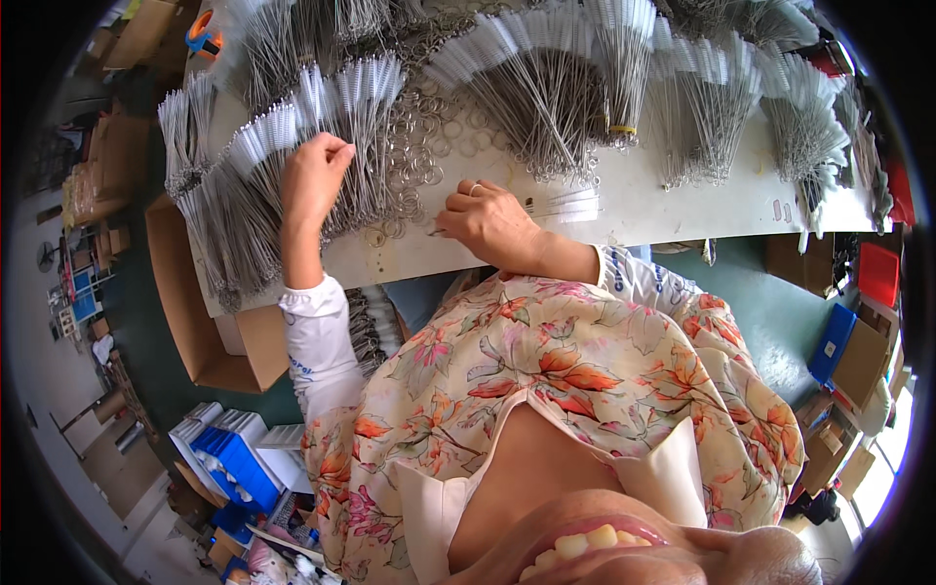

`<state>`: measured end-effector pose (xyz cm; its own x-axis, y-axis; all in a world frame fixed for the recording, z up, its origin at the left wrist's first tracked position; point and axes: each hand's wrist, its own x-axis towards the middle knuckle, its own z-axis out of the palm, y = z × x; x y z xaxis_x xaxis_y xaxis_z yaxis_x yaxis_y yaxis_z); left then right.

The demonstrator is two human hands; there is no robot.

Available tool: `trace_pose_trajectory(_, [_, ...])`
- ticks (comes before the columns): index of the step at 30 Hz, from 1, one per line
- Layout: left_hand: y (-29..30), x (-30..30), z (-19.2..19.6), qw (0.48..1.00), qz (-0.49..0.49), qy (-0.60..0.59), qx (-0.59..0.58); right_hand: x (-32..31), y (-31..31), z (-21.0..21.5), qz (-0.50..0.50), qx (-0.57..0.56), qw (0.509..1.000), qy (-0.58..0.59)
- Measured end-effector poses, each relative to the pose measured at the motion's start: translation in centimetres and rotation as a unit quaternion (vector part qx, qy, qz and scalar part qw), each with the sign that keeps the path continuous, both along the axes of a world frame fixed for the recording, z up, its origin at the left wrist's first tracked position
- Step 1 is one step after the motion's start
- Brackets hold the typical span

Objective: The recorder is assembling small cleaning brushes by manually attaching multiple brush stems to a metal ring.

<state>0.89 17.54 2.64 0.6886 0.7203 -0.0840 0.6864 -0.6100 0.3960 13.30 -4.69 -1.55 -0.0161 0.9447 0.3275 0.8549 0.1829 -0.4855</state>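
Pinching a brush tip in the fanned brushes [292, 146], the left hand [312, 180] has its grip closed on that bristle end at the tabletop's [682, 210] left side. Right hand [492, 224] rests palm-down mid-tabletop, fingers curled shut on a thin wire brush [556, 205] lying flat beside it. Loose rings [419, 146] lie between the hands; more brush bundles fan across the far edge.

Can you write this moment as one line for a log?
left hand: pinching wire brushes | right hand: on white table, by metal rings
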Motion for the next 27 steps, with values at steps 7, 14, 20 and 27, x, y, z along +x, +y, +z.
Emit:
trace_pose_trajectory(7, [-0.1,0.9,-1.3,0.989,0.099,-0.094,0.060,9.3,1.5,4.8,-0.144,0.154,0.977,-0.020])
trace_pose_trajectory(14, [-0.2,1.6,-1.7,0.981,0.102,-0.106,0.123,14.0,3.5,5.3,-0.263,-0.063,0.963,-0.021])
trace_pose_trajectory(20, [0.6,1.8,-1.9,0.976,0.135,-0.070,0.158,14.7,3.6,5.4,-0.253,-0.057,0.964,0.057])
trace_pose_trajectory(27, [-0.1,2.5,-1.2,0.971,0.165,-0.069,0.156,15.9,2.6,5.6,-0.319,-0.044,0.934,0.152])
